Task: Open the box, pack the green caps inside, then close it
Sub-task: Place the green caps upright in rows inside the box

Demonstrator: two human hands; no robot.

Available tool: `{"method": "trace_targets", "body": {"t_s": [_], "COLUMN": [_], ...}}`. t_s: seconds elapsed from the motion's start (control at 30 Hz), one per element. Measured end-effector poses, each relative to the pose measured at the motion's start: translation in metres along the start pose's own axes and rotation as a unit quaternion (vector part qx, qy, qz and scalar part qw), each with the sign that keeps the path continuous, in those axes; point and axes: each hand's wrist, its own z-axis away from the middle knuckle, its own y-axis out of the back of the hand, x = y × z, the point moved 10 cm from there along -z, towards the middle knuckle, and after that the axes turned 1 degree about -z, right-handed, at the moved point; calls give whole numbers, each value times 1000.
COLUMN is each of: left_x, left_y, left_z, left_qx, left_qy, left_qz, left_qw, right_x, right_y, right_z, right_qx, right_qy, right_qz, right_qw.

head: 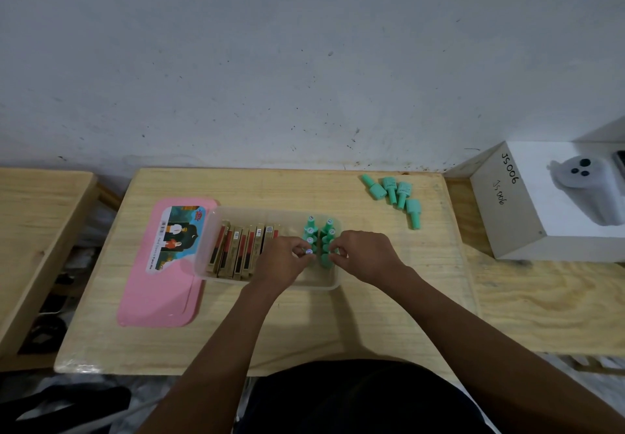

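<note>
A clear plastic box (pixel 216 217) stands open on the wooden table. Its pink lid (pixel 162 291) lies flat to its left. Inside the box, two rows of green caps (pixel 326 230) stand upright at the right end. My left hand (pixel 280 261) pinches the nearest cap of the left row (pixel 309 253). My right hand (pixel 365 254) pinches the nearest cap of the right row (pixel 325 260). Several more green caps (pixel 394 193) lie loose at the table's far right.
Several flat gold and red packets (pixel 236 247) stand on edge in the left half of the box. A white carton (pixel 527 203) marked JS006 sits at the right on a lower board. Another wooden table (pixel 30 230) stands at the left. A wall rises behind.
</note>
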Motion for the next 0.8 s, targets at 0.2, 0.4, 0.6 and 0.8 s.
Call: {"method": "trace_targets", "body": {"t_s": [0.2,0.4,0.6,0.8], "left_x": [1,35,96,152], "left_y": [2,26,12,-17], "left_z": [0,3,-16,-62], "left_qx": [7,111,122,107], "left_qy": [1,-59,-123,-111], "left_qz": [4,15,55,124], "left_qw": [1000,992,983,980], "right_x": [0,34,131,209], "right_y": [2,28,35,12], "right_z": [4,12,38,67], "right_qx": [12,102,155,162], "right_qy": [6,-57,-238,-355], "right_qz": [0,-88,-183,-259], "right_qw": [1000,989,941,884]}}
